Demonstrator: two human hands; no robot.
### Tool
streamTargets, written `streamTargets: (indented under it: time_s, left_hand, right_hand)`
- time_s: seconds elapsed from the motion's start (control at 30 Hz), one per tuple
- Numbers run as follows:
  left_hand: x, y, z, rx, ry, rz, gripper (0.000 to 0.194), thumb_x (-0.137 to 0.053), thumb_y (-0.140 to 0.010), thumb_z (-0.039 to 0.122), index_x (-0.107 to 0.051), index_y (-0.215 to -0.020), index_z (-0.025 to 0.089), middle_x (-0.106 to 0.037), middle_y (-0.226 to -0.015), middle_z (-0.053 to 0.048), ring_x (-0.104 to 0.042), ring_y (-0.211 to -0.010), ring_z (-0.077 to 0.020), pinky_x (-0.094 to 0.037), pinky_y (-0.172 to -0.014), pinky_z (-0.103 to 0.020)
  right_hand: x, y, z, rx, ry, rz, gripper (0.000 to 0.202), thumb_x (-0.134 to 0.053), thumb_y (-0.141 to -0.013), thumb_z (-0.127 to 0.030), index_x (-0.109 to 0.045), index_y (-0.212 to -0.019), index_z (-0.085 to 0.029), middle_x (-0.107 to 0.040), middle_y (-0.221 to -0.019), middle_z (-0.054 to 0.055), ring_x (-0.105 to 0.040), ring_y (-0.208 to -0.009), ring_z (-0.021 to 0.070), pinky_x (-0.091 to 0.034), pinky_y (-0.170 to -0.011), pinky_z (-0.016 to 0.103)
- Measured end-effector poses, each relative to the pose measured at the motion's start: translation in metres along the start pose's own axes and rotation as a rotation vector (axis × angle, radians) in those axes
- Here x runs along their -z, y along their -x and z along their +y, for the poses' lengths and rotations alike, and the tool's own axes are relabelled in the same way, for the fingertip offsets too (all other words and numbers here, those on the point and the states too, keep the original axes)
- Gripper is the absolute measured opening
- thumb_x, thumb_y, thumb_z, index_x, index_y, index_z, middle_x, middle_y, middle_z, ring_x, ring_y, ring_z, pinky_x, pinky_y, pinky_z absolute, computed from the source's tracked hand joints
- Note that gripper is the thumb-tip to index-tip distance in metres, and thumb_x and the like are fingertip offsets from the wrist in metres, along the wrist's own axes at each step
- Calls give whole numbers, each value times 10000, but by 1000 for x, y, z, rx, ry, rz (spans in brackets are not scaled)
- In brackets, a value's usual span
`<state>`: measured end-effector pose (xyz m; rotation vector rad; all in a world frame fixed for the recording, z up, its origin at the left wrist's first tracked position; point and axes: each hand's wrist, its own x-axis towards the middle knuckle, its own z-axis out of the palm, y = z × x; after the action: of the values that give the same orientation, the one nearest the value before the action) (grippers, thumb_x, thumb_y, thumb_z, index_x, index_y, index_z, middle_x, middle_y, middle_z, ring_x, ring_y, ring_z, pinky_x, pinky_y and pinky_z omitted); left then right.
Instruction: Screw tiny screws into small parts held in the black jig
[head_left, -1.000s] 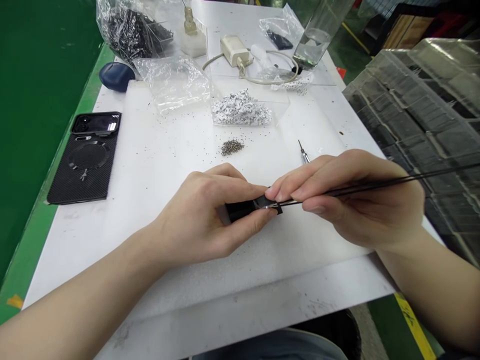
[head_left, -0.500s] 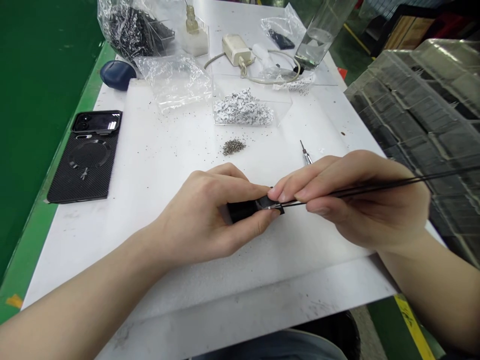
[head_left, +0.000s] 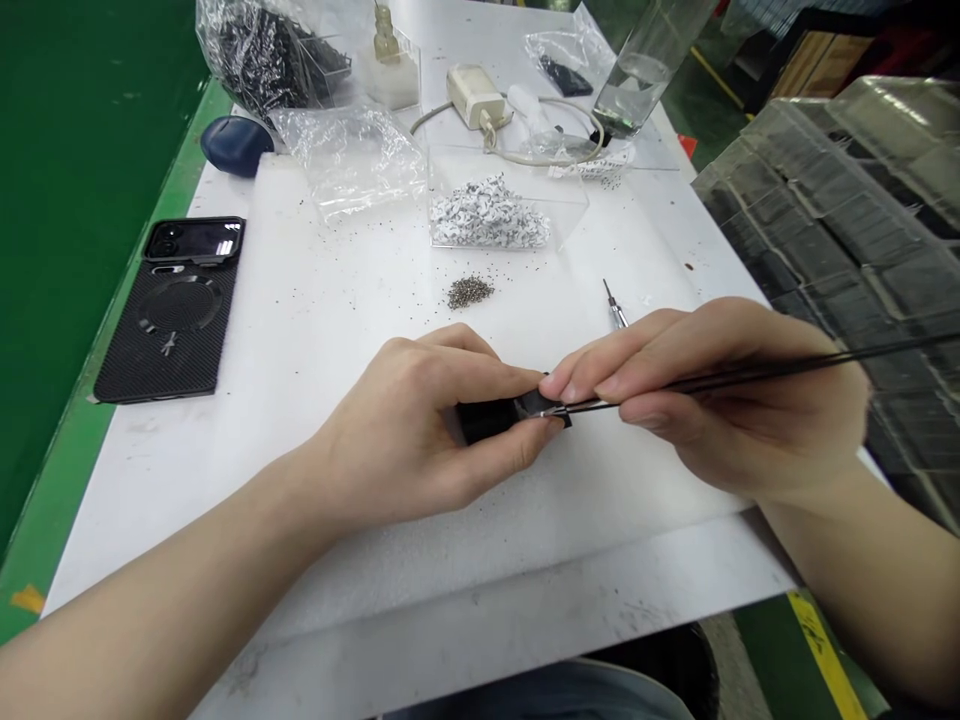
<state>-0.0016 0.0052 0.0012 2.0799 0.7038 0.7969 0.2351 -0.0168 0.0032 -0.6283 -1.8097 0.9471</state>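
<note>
My left hand [head_left: 442, 430] is closed around a small black block-like part [head_left: 487, 420], thumb below and index finger above its right end. My right hand [head_left: 735, 400] pinches thin black wires [head_left: 795, 368], a long dark double strand that runs out of view at the right edge. Their silvery end meets the black part beside my left thumb tip; whether it sits inside cannot be made out. Fingertips of both hands almost touch over the part. Just behind my right hand lies a small screwdriver [head_left: 616, 308], its lower end hidden.
Tiny metal screws [head_left: 470, 291] form a pile, with a clear tray [head_left: 566, 215] of small white pieces behind it. A phone [head_left: 172, 320] lies left. Farther back are bagged black parts [head_left: 262, 75], a charger [head_left: 475, 95] and a glass [head_left: 637, 90]. Plastic boxes [head_left: 832, 220] stand right.
The whole view has shifted very slightly. Both hands keep the same grip, and the wire end stays at the black part.
</note>
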Motion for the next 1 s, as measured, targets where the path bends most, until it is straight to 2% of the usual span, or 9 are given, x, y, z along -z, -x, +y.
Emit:
streamTargets:
  time_s: [0.23, 0.4, 0.6, 1.0]
  left_hand:
    - [-1, 1, -3, -28, -18, 9, 150, -738, -937, 194, -850, -1029, 155, -807, -818, -5, -693, -798, -146, -572, -704, -253]
    - [-1, 2, -3, -22, -16, 1, 161, -741, -938, 193, -854, -1043, 147, -811, -832, -8, -690, -803, -142, -572, -715, -252]
    - [0, 1, 1, 7, -6, -11, 157, -742, -933, 184, -856, -1029, 133, -815, -837, -24, -684, -804, -152, -576, -733, -269]
    - [1, 0, 2, 7, -6, -16, 182, -737, -936, 186, -855, -1061, 126, -817, -841, -28, -688, -809, -155, -577, -725, -275]
  right_hand:
    - [0, -1, 2, 31, 6, -2, 173, -797, -898, -95, -787, -1049, -179, -827, -945, 84, -833, -919, 253, -717, -859, 400]
    - [1, -1, 2, 37, 17, -2, 195, -797, -889, -77, -796, -1061, -169, -827, -950, 93, -834, -913, 264, -721, -847, 405]
    - [1, 0, 0, 13, 23, 4, 190, -791, -907, -115, -799, -1071, -211, -831, -967, 73, -832, -914, 256, -723, -856, 412]
    - [0, -1, 0, 7, 7, -5, 186, -780, -906, -81, -788, -1070, -170, -829, -977, 97, -832, -929, 259, -722, -882, 408]
